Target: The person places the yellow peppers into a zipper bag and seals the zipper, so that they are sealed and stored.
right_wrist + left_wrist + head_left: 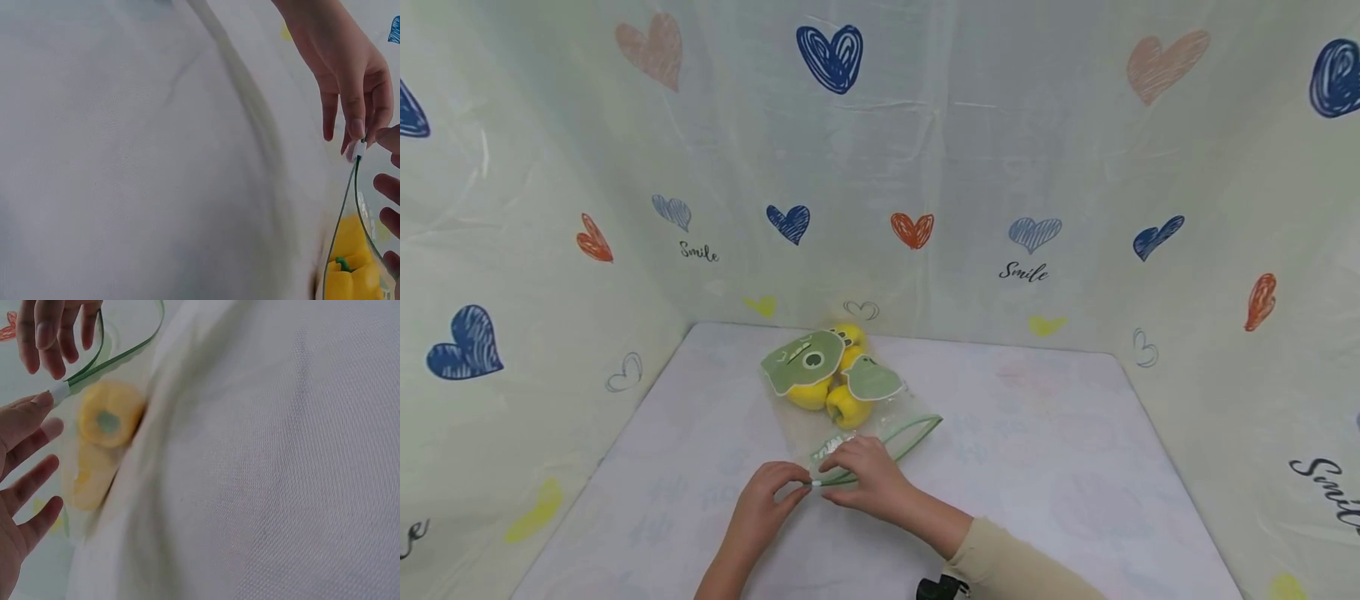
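Note:
A clear zip bag (790,421) with green printed patches lies on the table, its green-edged mouth parted towards me. Inside are several yellow bell peppers (848,407), one also visible in the left wrist view as a yellow pepper (111,415). My left hand (765,500) pinches the white slider (816,482) at the mouth's left corner between thumb and forefinger; its other fingers are spread in the left wrist view. Just right of it, my right hand (871,482) hovers by the mouth, thumb and fingers apart, apparently gripping nothing.
The white-covered table (1030,467) stretches out on both sides of the bag. A curtain (970,158) printed with hearts hangs behind and at the sides. Close to the right sleeve (1015,562), a black device (940,588) shows at the lower edge.

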